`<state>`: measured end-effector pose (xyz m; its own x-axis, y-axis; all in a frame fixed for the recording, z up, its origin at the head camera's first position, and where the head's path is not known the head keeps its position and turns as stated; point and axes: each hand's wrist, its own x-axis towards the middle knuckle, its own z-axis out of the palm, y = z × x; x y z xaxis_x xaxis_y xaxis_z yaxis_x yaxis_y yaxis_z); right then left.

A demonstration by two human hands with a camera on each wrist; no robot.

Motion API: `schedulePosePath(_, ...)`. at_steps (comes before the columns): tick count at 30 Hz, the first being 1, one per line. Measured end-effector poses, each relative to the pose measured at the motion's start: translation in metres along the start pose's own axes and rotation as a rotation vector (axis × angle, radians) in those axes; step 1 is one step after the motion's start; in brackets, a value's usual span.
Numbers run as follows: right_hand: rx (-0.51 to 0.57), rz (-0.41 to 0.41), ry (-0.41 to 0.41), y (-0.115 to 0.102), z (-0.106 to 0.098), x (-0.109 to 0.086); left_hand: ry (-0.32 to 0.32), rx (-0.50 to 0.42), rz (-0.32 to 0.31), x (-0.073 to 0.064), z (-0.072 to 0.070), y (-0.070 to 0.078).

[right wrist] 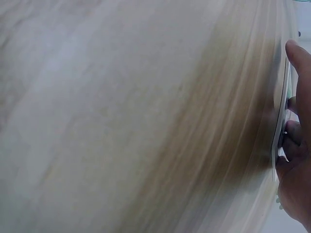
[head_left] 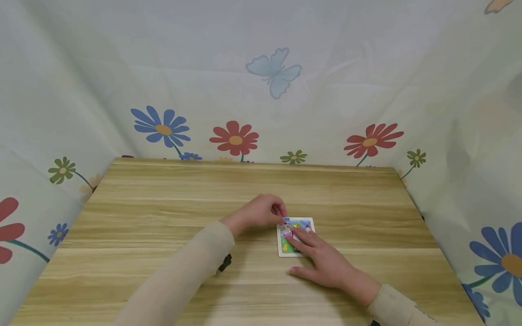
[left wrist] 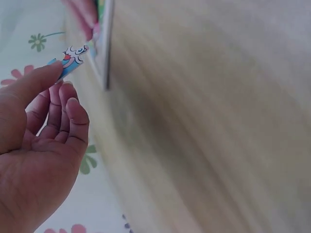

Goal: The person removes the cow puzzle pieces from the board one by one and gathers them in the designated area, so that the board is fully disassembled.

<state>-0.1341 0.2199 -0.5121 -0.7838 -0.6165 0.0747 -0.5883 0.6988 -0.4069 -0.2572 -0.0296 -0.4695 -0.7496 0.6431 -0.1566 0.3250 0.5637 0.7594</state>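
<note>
A small puzzle board [head_left: 279,246] with a white border and a bright cartoon picture lies right of centre on the table. At its upper left corner my left hand [head_left: 261,211] pinches a puzzle piece [left wrist: 73,62] between thumb and fingers; the piece is blue with a white cartoon figure. In the left wrist view the piece is held up off the board's surface. My right hand [head_left: 324,262] rests on the board's right part, fingers extended over the picture and thumb out on the wood. Its fingers hide part of the picture. In the right wrist view the board's thin edge [right wrist: 281,119] shows beside the fingers.
The wooden table [head_left: 163,199] carries the board. A pale cloth [head_left: 195,86] printed with flowers and a butterfly stands behind the table and along both sides. A small black object [head_left: 225,263] shows beneath the left sleeve.
</note>
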Motion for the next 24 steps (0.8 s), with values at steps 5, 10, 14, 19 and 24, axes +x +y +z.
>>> schedulePosePath(5,-0.014,0.004,0.001,0.001,0.001,0.001,0.012,0.001,0.001,-0.006,-0.020,-0.002)
schedulePosePath(10,-0.041,-0.003,0.013,0.001,0.002,0.002,0.037,0.038,-0.007,-0.016,-0.040,-0.012)
schedulePosePath(14,-0.080,-0.020,0.037,0.002,0.003,0.002,0.053,0.056,-0.036,-0.026,-0.053,-0.021)
schedulePosePath(19,-0.102,-0.045,0.076,0.003,0.005,0.002,0.072,0.073,-0.074,-0.040,-0.066,-0.031)
schedulePosePath(24,-0.143,-0.057,0.100,0.002,0.005,0.005,0.086,0.079,-0.107,-0.054,-0.078,-0.045)
